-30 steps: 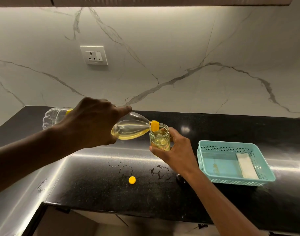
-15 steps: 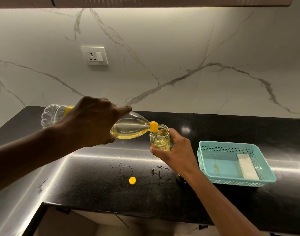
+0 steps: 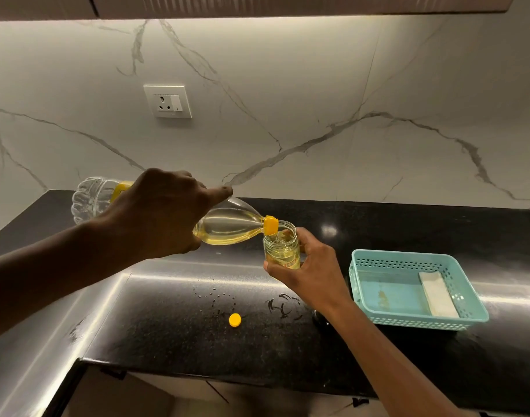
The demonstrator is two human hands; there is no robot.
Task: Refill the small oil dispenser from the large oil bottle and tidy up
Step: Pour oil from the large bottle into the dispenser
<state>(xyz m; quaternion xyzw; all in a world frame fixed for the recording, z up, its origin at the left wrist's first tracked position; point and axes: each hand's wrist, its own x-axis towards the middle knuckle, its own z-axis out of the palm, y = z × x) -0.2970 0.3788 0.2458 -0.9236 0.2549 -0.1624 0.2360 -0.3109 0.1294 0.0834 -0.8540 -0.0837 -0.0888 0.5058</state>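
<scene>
The black counter [image 3: 408, 230] carries the whole job. The large oil bottle [image 3: 230, 227] lies nearly level above it, base toward nine o'clock and yellow neck toward three, with its mouth over the rim of the small oil dispenser [image 3: 281, 251]. The left hand [image 3: 164, 215] wraps the bottle's middle from above, fingers curled round it; the oil pools in the shoulder, so I judge a slow, slight raise of the base is all the pour needs; a sharp tip would likely glug and overshoot. The teal basket [image 3: 423, 323] stands at four o'clock of the dispenser, well apart, with a pale folded cloth [image 3: 438, 293] inside; handy for wiping. The right hand [image 3: 311, 272] grasps the dispenser from its three o'clock side, fingers round the glass, holding it upright and seemingly clear of the counter; it looks more than half full, so watch the level and stop short of the neck. Droplets [image 3: 215, 296] dot the counter at seven o'clock; the yellow cap [image 3: 235, 320] lies just beyond them, ready for the bottle.
</scene>
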